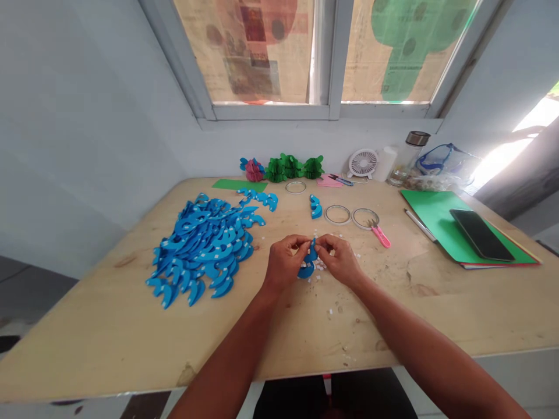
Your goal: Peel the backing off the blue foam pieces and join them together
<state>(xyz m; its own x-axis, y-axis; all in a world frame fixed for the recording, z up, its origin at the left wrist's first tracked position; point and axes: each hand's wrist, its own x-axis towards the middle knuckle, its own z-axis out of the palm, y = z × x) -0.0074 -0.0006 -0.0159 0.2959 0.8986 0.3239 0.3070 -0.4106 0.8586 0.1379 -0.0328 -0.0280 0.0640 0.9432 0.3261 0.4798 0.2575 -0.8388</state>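
Note:
Both hands meet over the middle of the table, pinching one blue paper cutout (pixel 307 270) between their fingertips. My left hand (pixel 286 259) grips its left side, and my right hand (pixel 338 257) holds the upper right end. The cutout has curved edges and its lower part hangs near the tabletop. Small white squares (pixel 319 266) lie scattered under and around the fingers. To the left spreads a large heap of similar blue paper cutouts (pixel 205 238), many with white squares on them. Another blue cutout (pixel 315 207) lies just beyond the hands.
Tape rolls (pixel 338 215) and pink-handled snips (pixel 381 235) lie beyond my right hand. On the right, a phone (pixel 480 234) rests on green paper (pixel 430 224) beside a pen (pixel 420 225). Green paper ornaments (pixel 290 167), a small fan (pixel 363 163) and a glass bottle (pixel 406 160) line the wall.

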